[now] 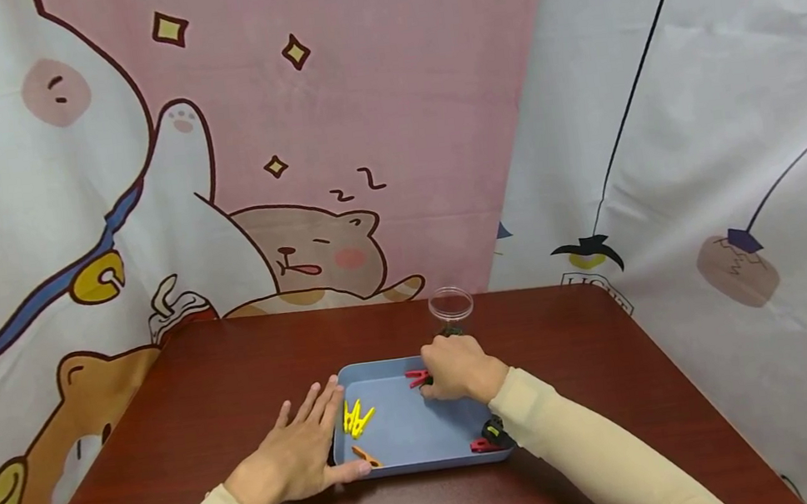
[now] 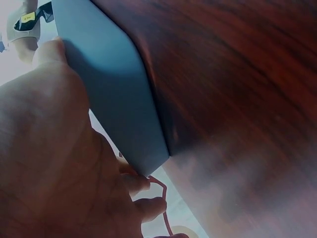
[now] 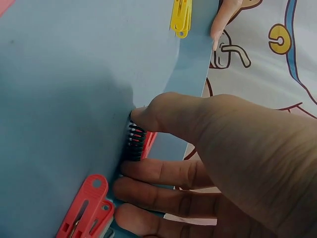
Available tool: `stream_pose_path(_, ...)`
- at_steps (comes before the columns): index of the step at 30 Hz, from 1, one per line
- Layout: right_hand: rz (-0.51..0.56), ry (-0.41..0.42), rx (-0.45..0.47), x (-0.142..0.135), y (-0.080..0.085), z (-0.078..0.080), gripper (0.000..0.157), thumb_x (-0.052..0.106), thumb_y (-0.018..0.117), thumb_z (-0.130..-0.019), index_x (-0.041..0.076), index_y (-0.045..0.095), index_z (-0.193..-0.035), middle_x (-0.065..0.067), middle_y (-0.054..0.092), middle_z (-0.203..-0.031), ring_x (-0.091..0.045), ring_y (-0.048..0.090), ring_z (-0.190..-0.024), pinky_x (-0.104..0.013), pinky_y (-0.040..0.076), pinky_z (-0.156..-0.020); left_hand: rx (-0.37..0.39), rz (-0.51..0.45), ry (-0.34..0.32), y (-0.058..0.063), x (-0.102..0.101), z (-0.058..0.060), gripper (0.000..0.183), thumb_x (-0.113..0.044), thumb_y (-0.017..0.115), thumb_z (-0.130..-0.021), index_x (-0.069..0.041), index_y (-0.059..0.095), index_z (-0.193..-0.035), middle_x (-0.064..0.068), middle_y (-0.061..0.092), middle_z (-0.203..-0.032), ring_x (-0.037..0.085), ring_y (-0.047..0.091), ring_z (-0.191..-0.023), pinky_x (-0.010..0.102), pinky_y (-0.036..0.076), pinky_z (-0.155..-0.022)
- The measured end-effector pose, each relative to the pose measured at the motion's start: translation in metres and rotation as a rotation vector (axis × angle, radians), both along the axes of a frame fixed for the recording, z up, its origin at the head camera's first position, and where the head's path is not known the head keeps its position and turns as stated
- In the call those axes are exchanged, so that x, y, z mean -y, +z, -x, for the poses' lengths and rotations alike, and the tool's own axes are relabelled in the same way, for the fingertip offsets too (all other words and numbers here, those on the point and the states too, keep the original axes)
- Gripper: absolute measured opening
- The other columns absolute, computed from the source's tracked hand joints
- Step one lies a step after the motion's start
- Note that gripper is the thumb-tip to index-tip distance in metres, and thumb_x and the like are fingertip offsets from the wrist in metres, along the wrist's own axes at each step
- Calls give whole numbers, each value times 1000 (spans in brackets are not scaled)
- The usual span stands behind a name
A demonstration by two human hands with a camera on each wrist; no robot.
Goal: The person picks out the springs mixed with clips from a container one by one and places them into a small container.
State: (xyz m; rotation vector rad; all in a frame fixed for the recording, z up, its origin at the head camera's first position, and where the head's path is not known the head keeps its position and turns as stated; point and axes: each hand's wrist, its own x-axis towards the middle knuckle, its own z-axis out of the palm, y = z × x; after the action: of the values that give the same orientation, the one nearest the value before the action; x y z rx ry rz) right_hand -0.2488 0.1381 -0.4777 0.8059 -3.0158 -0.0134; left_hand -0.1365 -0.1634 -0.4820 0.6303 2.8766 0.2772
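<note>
A shallow blue-grey tray (image 1: 411, 411) lies on the table. My left hand (image 1: 299, 445) spans its left front corner, fingers straight along the left side and thumb on the front rim. Inside, near the far right, my right hand (image 1: 455, 367) pinches a small black ribbed piece (image 3: 134, 141) between thumb and index finger; its exact kind is unclear. Just behind that piece shows a bit of red plastic (image 3: 149, 143). A red clothespin (image 3: 84, 208) lies beside the fingertips. Yellow clothespins (image 1: 356, 420) and an orange clothespin (image 1: 366, 457) lie at the tray's left.
Beyond the tray's far edge stands a clear round jar (image 1: 451, 305) with something dark low in it. Another red clip (image 1: 483, 445) lies in the near right corner, partly behind the right wrist. A printed cloth (image 1: 395, 118) hangs behind the brown table (image 1: 251, 363).
</note>
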Motion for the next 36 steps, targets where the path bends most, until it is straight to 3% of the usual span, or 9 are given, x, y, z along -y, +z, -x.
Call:
stream_pose_path(19,40,1,-6,-6,3,-5,50,45,99,-93,19,64,-70,5,48,-62,-11,46,-56,-31,34,-50,-4,2,4,-2,1,0,134,-92,67,-97,-3,22,-186,15,10,-198,45,22,-183,81,25,-140)
stream_pose_path(27,74,27,-56,-10,7,-7,50,43,99,-93,22,62,-66,6,48,-61,-11,47,-55,-29,31,-49,3,-12,9,-4,1,0,132,-90,69,-98,-4,22,-186,14,10,-199,45,21,-183,81,23,-140)
stream_pose_path(33,119,37,-75,-14,11,-8,32,39,98,-93,16,79,-81,5,60,-69,-11,53,-59,-27,37,-48,11,-12,4,-2,1,0,133,-92,67,-98,-4,20,-187,14,8,-199,45,20,-183,82,22,-140)
stream_pose_path(36,121,31,-95,-16,13,-9,31,40,98,-92,16,81,-84,4,63,-74,-11,54,-61,-28,39,-49,12,-7,4,-2,1,0,133,-92,67,-98,-4,19,-187,14,8,-199,45,20,-183,82,22,-140)
